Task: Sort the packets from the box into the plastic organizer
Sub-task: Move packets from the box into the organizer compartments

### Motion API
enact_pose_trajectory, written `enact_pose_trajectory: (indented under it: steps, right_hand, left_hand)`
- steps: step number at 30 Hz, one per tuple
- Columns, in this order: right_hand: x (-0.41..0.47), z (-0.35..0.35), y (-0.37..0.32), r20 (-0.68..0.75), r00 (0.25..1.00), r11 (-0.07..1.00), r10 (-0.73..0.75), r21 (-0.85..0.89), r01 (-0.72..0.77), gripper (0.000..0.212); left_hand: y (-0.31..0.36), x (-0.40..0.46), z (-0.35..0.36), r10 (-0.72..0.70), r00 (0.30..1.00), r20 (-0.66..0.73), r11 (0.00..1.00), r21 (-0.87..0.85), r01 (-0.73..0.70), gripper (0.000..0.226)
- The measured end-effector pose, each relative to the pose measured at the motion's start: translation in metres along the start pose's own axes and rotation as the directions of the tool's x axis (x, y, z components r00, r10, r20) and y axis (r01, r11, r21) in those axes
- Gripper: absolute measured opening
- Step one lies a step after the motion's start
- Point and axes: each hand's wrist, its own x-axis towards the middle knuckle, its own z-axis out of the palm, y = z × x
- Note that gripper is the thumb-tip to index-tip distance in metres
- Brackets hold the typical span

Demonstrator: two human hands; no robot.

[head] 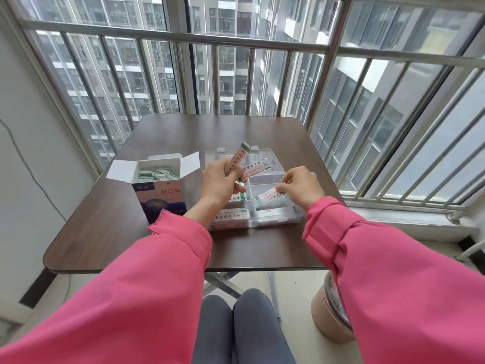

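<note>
An open blue-and-white box (pixel 160 191) stands on the brown table (pixel 110 232), with several white-green packets (pixel 157 174) inside. Right of it lies a clear plastic organizer (pixel 284 218) with compartments, some holding packets. My left hand (pixel 220 183) grips a small bunch of long pink-white packets (pixel 237 157) above the organizer's left side. My right hand (pixel 301 187) pinches one packet (pixel 269 195) by its end over a right-hand compartment. More packets (pixel 231 215) lie flat in the near compartments.
The table stands against a metal window railing (pixel 236 40). A brown bin (pixel 332 311) sits on the floor at the right, below the table's edge. My knees (pixel 241 327) are under the table's near edge.
</note>
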Motion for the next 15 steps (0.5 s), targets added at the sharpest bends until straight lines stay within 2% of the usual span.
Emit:
enact_pose_trajectory:
  steps: [4,8,11,13,15]
  right_hand:
    - [-0.004,0.0,-0.013,0.081,0.996,0.968,-0.027,-0.247,0.046,0.02]
    - [-0.004,0.001,-0.017,0.079,0.996,0.919,-0.035,-0.39,0.063,0.03]
    - [-0.005,0.003,-0.02,0.067,0.995,0.871,-0.076,-0.481,0.099,0.027]
    - [-0.005,0.004,-0.02,0.048,0.993,0.856,-0.111,-0.503,0.12,0.023]
    - [-0.005,0.0,-0.018,0.008,0.992,0.909,-0.129,-0.398,0.122,0.017]
  left_hand:
    - [-0.002,0.0,-0.001,-0.006,1.0,0.008,1.0,0.008,0.006,0.003]
    - [-0.002,-0.001,-0.002,-0.01,1.0,0.021,1.0,0.008,0.01,0.006]
    - [-0.001,-0.001,-0.002,-0.019,0.999,0.05,0.999,-0.025,0.021,0.007]
    - [-0.001,-0.001,-0.002,-0.026,0.998,0.065,0.999,-0.04,0.028,0.006]
    - [-0.002,0.0,-0.002,-0.036,0.997,0.068,0.997,-0.066,0.04,0.008]
